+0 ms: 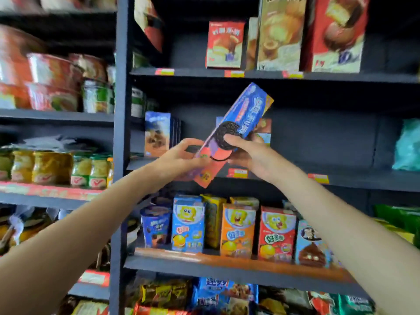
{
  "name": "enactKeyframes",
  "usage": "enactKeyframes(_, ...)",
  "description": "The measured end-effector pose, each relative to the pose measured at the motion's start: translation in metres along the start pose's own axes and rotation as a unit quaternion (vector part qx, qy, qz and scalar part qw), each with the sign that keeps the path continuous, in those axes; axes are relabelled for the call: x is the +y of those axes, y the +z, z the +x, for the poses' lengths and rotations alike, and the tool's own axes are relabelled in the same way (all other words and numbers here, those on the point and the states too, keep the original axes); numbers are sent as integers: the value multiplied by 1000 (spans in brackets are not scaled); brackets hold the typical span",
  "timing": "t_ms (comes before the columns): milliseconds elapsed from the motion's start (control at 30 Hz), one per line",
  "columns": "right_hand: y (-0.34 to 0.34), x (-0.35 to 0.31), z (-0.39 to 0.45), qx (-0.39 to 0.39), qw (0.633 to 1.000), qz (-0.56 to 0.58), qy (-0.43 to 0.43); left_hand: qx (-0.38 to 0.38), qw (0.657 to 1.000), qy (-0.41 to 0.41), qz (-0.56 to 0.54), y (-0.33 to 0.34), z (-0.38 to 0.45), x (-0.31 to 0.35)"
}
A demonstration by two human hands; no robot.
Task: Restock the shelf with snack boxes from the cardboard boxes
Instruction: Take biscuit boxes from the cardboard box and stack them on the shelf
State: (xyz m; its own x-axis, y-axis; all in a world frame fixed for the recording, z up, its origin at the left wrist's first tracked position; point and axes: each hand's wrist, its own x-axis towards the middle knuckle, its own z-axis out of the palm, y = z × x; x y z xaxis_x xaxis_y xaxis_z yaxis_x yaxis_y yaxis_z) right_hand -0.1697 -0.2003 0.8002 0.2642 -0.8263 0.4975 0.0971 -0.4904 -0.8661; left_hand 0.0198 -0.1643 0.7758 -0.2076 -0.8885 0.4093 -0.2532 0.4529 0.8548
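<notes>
A long blue cookie box point(241, 120) with a black sandwich cookie printed on it is tilted, its top leaning up and right, in front of the middle shelf point(341, 178). My left hand point(181, 156) grips its lower end. My right hand point(247, 153) holds its middle, thumb on the cookie picture. A row of similar blue boxes point(159, 135) stands upright at the left end of that shelf. Another box point(264, 130) shows partly behind the held one. No cardboard box is in view.
The shelf above holds red and tan cake boxes point(281, 37). The shelf below carries cartoon-printed snack boxes point(236, 230). A dark upright post point(121, 133) divides off the left unit with noodle bowls point(52, 83) and jars point(52, 167). A teal bag point(408, 146) sits at the far right.
</notes>
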Motion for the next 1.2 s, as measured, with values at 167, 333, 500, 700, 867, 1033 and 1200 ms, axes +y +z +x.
enactKeyframes(167,-43,-12,31,-15,998,62,27,54,992,52,99,-13,55,19)
enactKeyframes(333,-94,-26,59,79,991,91,62,226,789,240,519,-22,98,21)
enactKeyframes(500,-100,-9,71,-17,994,26,101,323,717,325,525,-5,121,-3)
enactKeyframes(700,-120,6,88,35,995,-67,-67,207,915,213,274,-13,142,-14)
enactKeyframes(867,-128,10,97,18,989,-141,-45,181,939,173,236,-16,149,-20)
enactKeyframes(1033,-137,13,112,9,935,-353,11,196,924,83,319,-8,167,-16)
enactKeyframes(1200,-149,16,127,68,869,-489,-34,123,979,68,150,1,191,-27)
